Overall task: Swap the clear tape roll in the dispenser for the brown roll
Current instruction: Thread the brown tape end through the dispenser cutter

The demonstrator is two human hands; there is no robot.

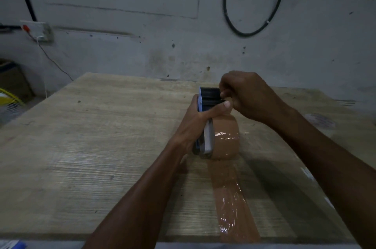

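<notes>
The tape dispenser, blue and grey with a black toothed front, stands near the middle of the wooden table. A brown tape roll sits in it. My left hand grips the dispenser's frame from the left, thumb laid across the top. At the black front end, my right hand is curled with its fingertips pinching there; the tape end itself is hidden. A strip of brown tape lies stuck on the table from the roll toward me. The clear roll is not seen.
A faint round mark or disc lies on the table at the right. A grey wall with a looped black cable and a socket stands behind. A cardboard box and fan sit on the floor at left.
</notes>
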